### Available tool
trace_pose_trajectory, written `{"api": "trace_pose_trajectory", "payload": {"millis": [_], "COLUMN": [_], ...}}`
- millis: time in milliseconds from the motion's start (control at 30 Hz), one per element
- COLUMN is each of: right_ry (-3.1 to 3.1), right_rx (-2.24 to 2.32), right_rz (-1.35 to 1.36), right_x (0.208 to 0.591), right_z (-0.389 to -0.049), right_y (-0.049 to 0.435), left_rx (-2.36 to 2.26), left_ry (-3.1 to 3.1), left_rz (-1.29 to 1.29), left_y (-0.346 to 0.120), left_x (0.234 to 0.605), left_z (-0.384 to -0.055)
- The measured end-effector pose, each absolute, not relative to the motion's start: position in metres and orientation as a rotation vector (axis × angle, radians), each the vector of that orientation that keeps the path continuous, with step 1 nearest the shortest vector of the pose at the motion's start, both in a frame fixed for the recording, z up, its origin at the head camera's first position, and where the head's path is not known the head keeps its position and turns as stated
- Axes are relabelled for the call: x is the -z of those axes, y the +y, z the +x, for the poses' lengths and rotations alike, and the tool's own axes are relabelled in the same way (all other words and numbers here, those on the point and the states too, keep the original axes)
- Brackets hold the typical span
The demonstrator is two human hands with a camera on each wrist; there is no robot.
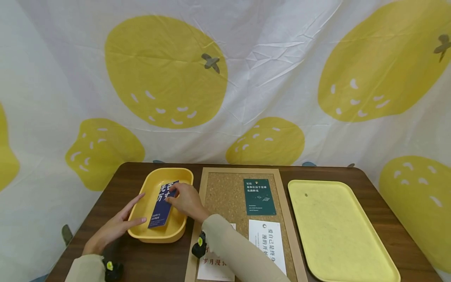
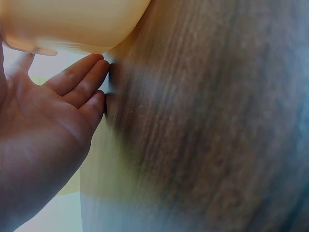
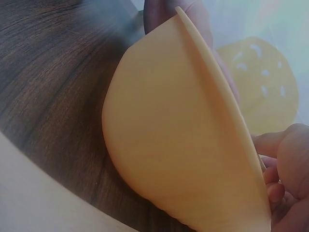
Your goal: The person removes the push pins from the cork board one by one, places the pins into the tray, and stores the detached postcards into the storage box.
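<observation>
One high view, two close

The head camera looks forward and down across the bench (image 1: 151, 260) to the patterned cloth (image 1: 246, 58) behind. The left wrist camera, low and rolled sideways, sees the yellow tub (image 1: 160, 237) at its top edge. The right wrist camera, tilted, faces the tub's outer wall closely. All three share tub, bench and cloth.

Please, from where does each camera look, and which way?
Head: on the head, facing forward and down at basin, cork board, yellow tray; left hand, right hand, sleeves show.
Left wrist: on that wrist, facing the basin's outside and dark table; left hand's palm side shows.
Right wrist: on that wrist, facing the basin's side; right hand at right edge, apparently left hand above.
Head and left wrist views share basin and left hand.
</observation>
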State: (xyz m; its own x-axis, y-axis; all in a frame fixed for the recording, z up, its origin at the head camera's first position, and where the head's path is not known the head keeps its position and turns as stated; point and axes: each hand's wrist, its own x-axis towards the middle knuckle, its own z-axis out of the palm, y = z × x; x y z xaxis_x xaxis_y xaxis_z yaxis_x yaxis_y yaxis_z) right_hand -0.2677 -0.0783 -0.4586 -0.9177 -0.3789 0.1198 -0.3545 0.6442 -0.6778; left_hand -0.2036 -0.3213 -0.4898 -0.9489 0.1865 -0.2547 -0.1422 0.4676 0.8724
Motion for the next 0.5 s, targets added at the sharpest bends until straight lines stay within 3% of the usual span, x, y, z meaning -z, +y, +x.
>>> {"api": "trace_pose_trajectory", "payload": {"millis": [500], "right_ry": [2.738], "right_rx": [1.324], "right_rz": [-0.699], "right_x": [0.4619], "right_z": [-0.2703], "right_y": [-0.0737], "left_rx": [-1.536], "left_ry": [2.393], "left_rz": [0.139], "left_y": [-0.3246], "left_x": [0.4925], "left_z": [-0.2020]}}
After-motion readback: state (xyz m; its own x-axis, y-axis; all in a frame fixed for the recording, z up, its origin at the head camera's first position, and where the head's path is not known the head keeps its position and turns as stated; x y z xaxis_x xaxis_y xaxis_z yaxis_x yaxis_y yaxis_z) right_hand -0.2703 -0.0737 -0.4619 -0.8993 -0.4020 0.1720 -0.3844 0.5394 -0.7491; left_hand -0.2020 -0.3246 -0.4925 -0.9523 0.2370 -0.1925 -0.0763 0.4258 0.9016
